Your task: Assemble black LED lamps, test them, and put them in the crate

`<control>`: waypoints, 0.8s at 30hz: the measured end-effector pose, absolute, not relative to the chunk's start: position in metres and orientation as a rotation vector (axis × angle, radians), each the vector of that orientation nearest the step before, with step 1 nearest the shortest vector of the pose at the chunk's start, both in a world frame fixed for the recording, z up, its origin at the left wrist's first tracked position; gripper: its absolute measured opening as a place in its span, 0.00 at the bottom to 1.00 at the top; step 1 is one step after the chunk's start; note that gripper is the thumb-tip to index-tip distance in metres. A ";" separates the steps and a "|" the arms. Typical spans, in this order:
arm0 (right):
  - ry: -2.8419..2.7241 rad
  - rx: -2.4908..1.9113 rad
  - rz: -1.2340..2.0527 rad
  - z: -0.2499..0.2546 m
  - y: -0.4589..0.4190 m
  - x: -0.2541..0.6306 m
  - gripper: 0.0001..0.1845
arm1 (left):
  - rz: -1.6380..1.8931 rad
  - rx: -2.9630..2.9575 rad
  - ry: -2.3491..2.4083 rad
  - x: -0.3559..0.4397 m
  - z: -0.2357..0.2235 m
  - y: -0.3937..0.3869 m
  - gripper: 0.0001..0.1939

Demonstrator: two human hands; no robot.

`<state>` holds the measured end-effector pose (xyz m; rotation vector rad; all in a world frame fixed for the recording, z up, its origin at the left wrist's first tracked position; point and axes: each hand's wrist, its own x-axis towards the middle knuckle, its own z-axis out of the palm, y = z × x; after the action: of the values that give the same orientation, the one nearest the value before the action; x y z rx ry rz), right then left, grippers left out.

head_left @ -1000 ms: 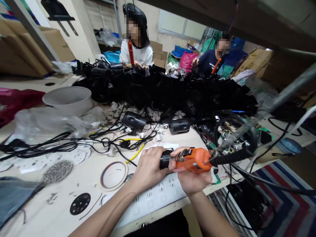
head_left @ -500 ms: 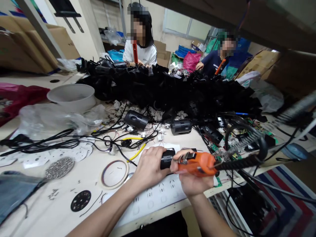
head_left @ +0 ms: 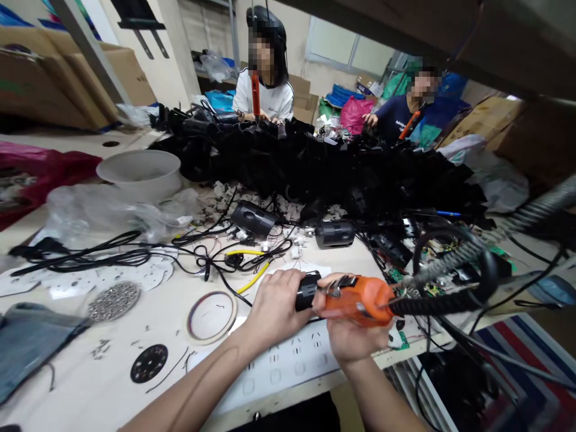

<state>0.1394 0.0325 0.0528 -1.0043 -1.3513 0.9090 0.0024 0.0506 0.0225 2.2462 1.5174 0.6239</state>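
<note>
Two hands full: left hand (head_left: 278, 305) clamped on black cylinder (head_left: 306, 291), right hand (head_left: 357, 337) wrapped around orange tool (head_left: 355, 300). Cylinder is at tool's front end, just past white socket strip (head_left: 286, 362).

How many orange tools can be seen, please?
3. The first tool is in the right hand; the second tool is before the person in white, the third tool before the person in blue. Others may be hidden.

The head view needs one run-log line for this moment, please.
left hand: holding black cylinder | right hand: gripping orange tool | left of hands: tape roll
</note>
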 end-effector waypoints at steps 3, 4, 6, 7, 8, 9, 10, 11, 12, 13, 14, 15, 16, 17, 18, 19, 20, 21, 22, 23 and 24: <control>-1.175 -0.919 1.004 0.052 0.034 0.140 0.37 | 0.628 2.248 1.546 0.004 0.022 0.050 0.20; -1.169 -0.928 1.005 0.053 0.034 0.140 0.37 | 0.637 2.250 1.555 0.004 0.022 0.050 0.19; -1.153 -0.961 1.002 0.057 0.035 0.140 0.35 | 0.664 2.242 1.570 0.006 0.023 0.049 0.16; -1.123 -0.977 0.995 0.060 0.034 0.140 0.34 | 0.682 2.228 1.572 0.008 0.023 0.048 0.15; -1.093 -0.986 0.981 0.064 0.034 0.141 0.32 | 0.700 2.206 1.573 0.009 0.023 0.048 0.14; -1.078 -0.985 0.972 0.069 0.034 0.142 0.32 | 0.716 2.180 1.573 0.010 0.023 0.047 0.14; -1.088 -0.968 0.968 0.074 0.035 0.143 0.32 | 0.726 2.155 1.573 0.011 0.024 0.046 0.15; -1.118 -0.927 0.968 0.079 0.037 0.144 0.33 | 0.728 2.136 1.575 0.011 0.024 0.045 0.17; -1.149 -0.861 0.968 0.085 0.040 0.145 0.34 | 0.723 2.123 1.580 0.012 0.025 0.044 0.19; -1.165 -0.782 0.969 0.089 0.043 0.146 0.35 | 0.710 2.116 1.586 0.012 0.026 0.043 0.22; -1.158 -0.712 0.979 0.093 0.048 0.146 0.35 | 0.694 2.110 1.592 0.012 0.027 0.043 0.23; -1.127 -0.670 0.987 0.095 0.053 0.145 0.35 | 0.678 2.105 1.596 0.012 0.028 0.042 0.25; -1.089 -0.664 0.995 0.096 0.057 0.143 0.35 | 0.666 2.097 1.599 0.011 0.028 0.042 0.25; -1.056 -0.694 1.007 0.095 0.062 0.140 0.35 | 0.656 2.085 1.600 0.011 0.029 0.043 0.25; -1.036 -0.747 1.025 0.093 0.066 0.136 0.35 | 0.647 2.072 1.598 0.011 0.030 0.043 0.25; -1.022 -0.797 1.041 0.091 0.070 0.132 0.35 | 0.646 2.060 1.597 0.011 0.030 0.044 0.25; -0.999 -0.823 1.044 0.087 0.072 0.128 0.35 | 0.651 2.048 1.598 0.011 0.029 0.044 0.26; -0.970 -0.819 1.042 0.084 0.074 0.125 0.34 | 0.659 2.039 1.601 0.011 0.028 0.044 0.26; -0.942 -0.789 1.043 0.081 0.074 0.122 0.33 | 0.671 2.032 1.604 0.011 0.027 0.044 0.27; -0.917 -0.744 1.049 0.078 0.074 0.119 0.32 | 0.685 2.030 1.605 0.012 0.026 0.044 0.28; -0.898 -0.697 1.058 0.075 0.074 0.118 0.32 | 0.701 2.032 1.603 0.012 0.025 0.044 0.29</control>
<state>0.1179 0.0736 0.0751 -0.6970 -0.8980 1.0583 0.0115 0.0442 0.0247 2.0325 1.6031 0.7010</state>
